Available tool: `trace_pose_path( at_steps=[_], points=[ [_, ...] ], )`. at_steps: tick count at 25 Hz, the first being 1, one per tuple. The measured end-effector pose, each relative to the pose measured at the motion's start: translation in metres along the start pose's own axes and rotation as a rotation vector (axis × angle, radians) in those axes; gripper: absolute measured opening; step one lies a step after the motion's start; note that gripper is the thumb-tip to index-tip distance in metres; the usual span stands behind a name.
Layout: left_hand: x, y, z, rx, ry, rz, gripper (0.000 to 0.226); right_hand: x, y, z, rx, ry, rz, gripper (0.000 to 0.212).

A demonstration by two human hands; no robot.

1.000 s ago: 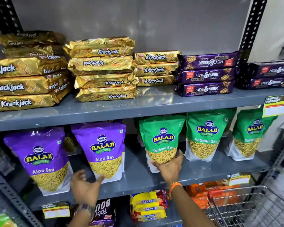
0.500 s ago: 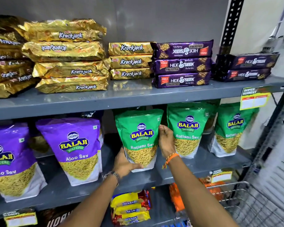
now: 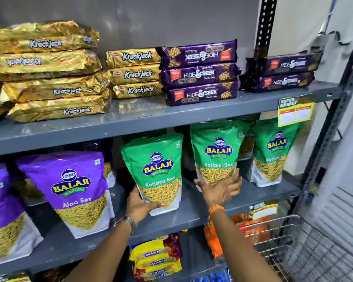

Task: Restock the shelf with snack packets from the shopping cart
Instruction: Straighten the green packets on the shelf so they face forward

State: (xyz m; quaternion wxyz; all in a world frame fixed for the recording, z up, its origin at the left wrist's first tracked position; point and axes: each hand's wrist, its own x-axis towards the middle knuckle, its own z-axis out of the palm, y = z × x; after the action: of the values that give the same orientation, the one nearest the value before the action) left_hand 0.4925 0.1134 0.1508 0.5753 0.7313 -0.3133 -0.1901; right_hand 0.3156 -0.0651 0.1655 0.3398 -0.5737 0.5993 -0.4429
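A person is reaching both arms toward a grey shelf [image 3: 171, 218], with a wire cart [image 3: 306, 251] sitting low at the right, its contents hard to make out. The left hand [image 3: 140, 207] is cupping the lower left corner of a green snack pouch [image 3: 157, 171] standing at the shelf's front edge, fingers curled under its base and clamped on it. The right hand [image 3: 220, 190] is spreading open against the bottom of a second green pouch [image 3: 214, 153] just beside the first, palm pressing flat, fingers apart and not closing around it. Purple pouches [image 3: 71, 190] are standing to the left, and a third green pouch [image 3: 271, 153] is standing farther right. On the shelf above, gold biscuit packs [image 3: 49, 78] and purple biscuit packs [image 3: 200, 74] are lying in stacks. The pouches look light, with soft, slick film and loose, crushable contents; they seem likely to tip if nudged high. Taking hold low, at the base or both side seams, appears the safest way to straighten them.
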Motion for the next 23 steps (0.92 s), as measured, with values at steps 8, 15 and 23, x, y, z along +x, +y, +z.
trace_pose_path(
  at_steps=[8,15,23],
  points=[
    [0.003,-0.004,-0.003,0.032,0.018,-0.003,0.097,0.024,0.019,-0.002,0.002,-0.139,-0.124,0.147],
    [0.002,-0.003,-0.003,0.005,0.003,-0.016,0.099,0.015,0.031,-0.014,0.056,-0.16,-0.191,0.146],
    [0.001,-0.003,-0.003,-0.055,0.0,-0.022,0.1,0.01,0.028,-0.019,0.07,-0.184,-0.162,0.145]
  ],
)
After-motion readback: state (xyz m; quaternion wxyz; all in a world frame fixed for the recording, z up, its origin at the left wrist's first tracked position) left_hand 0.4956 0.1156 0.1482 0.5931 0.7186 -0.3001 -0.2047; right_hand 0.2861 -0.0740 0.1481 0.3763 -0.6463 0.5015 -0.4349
